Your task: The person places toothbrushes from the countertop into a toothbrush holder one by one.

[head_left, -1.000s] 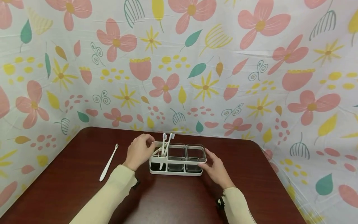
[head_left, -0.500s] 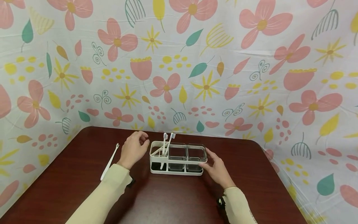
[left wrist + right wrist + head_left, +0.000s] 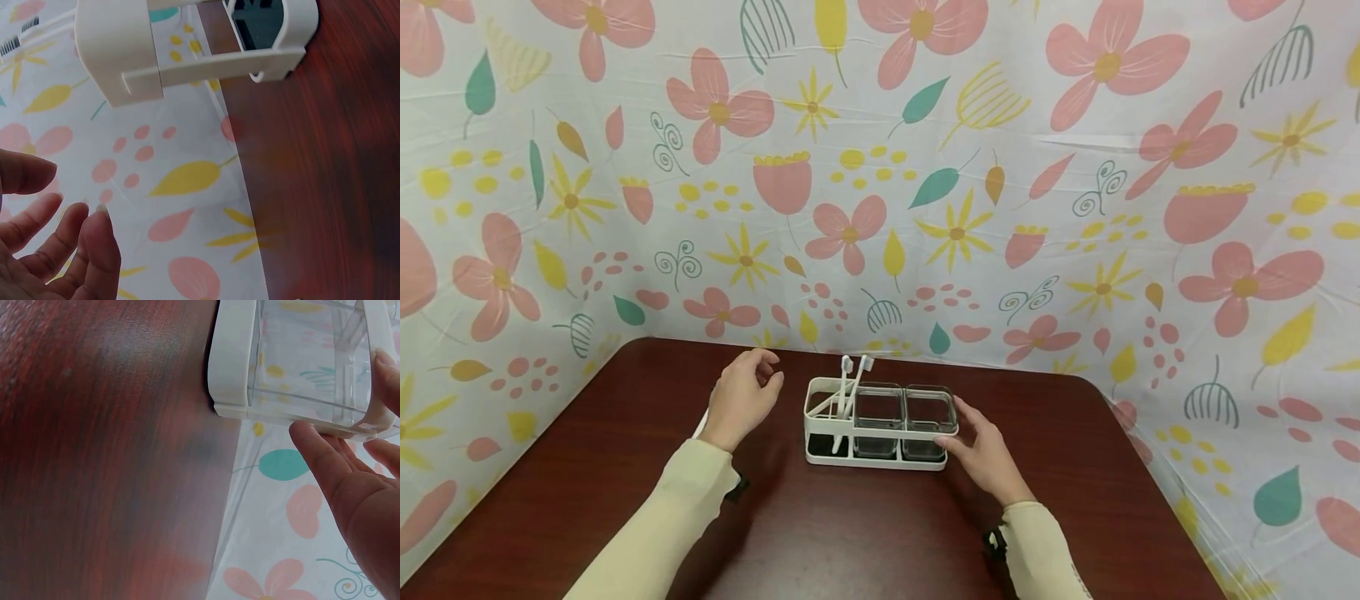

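A white toothbrush holder [image 3: 880,432] stands on the table, with a toothbrush [image 3: 842,387] and a second toothbrush [image 3: 856,385] leaning in its left part. Two clear cups [image 3: 880,407] fill its middle and right compartments. My right hand [image 3: 987,457] grips the holder's right end, thumb on the front rail and fingers [image 3: 322,453] against the side. Left of the holder, apart from it, my left hand [image 3: 743,400] hovers with loosely bent fingers [image 3: 103,250] and nothing between them. Another toothbrush [image 3: 702,423] lies on the table beyond that hand, mostly hidden by it.
The dark red-brown table [image 3: 850,533] has rounded far corners. Behind it and at both sides hangs a white cloth [image 3: 910,325] printed with flowers and leaves.
My left hand has left the holder's left end and moved leftward, now covering most of the lying toothbrush. The right hand has stayed at the holder's right end.
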Available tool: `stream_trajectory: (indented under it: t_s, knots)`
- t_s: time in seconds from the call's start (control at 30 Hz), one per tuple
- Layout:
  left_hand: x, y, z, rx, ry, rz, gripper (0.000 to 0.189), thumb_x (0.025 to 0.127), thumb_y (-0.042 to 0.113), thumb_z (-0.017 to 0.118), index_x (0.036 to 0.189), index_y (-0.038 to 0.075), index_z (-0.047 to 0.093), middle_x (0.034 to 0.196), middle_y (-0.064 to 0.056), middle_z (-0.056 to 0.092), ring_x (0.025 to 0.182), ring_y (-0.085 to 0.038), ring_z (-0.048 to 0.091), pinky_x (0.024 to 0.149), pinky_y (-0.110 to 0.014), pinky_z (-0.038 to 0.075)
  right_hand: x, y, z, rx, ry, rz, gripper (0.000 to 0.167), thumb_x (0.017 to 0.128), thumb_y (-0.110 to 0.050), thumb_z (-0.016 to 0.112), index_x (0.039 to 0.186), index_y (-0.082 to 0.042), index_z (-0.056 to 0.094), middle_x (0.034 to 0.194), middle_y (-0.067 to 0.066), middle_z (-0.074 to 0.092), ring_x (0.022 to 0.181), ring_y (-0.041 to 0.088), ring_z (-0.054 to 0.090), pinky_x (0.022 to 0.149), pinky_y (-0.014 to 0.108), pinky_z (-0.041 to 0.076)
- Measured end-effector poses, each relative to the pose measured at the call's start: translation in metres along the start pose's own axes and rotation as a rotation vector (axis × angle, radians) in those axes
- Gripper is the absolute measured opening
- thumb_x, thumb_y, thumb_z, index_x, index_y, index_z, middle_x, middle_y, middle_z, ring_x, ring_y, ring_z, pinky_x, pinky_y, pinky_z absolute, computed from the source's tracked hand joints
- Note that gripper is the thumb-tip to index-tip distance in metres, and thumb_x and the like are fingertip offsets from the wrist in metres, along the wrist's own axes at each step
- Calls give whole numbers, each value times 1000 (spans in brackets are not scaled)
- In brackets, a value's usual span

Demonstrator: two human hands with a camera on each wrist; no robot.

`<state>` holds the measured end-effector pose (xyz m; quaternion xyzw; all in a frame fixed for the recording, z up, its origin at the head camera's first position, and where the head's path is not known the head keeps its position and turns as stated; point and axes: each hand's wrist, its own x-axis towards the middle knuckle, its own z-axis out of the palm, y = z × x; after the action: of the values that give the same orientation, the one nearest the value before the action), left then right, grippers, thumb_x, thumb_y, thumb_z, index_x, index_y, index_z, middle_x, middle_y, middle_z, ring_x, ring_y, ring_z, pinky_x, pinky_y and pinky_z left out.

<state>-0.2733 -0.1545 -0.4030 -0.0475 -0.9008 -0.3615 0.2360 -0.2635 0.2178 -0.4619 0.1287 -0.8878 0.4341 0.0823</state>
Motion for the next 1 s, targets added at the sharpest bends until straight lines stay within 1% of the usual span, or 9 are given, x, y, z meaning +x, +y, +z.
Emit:
stream_trajectory:
  t_s: [0.13,0.33,0.53,0.67,0.83,1.0]
  knots:
    - [0,-5,-6,12,-14,-29,20,92,19,67,111,10,66,98,-5,61,84,-22,61,65,-44,49,0,0,1,5,2,3,75,87,-12,77,149,1,38,136,23,54,112,34,61,93,49,49]
    - [-1,-18,-13,26,-24,-50,24,94,20,65,115,10,64,101,-7,62,84,-24,62,62,-43,49,0,-1,1,17,9,-2,75,85,-10,78,148,2,40,130,23,58,108,33,63,91,50,49]
    - [-2,-29,-19,32,-41,-69,25,94,21,64,117,10,63,104,-8,62,86,-25,63,64,-44,49,1,-1,1,21,8,-4,75,85,-9,78,148,3,40,132,24,56,110,35,62,92,50,49]
    - [-2,-33,-22,42,-38,-75,25,94,20,65,117,10,63,104,-9,61,88,-27,64,63,-45,49,0,-1,1,18,11,-8,75,85,-9,78,148,3,40,135,24,55,110,35,61,92,50,49]
    - [-2,-39,-26,56,-34,-82,24,95,20,64,116,9,63,103,-10,61,86,-26,63,63,-44,49,0,-1,0,19,19,-19,74,85,-8,78,148,4,40,134,25,55,109,36,62,90,51,49]
    - [-2,-46,-30,66,-35,-86,25,94,20,64,116,8,63,103,-12,61,85,-27,62,63,-45,49,0,-2,1,9,24,-17,73,85,-8,78,147,3,41,137,26,53,114,37,60,92,52,48]
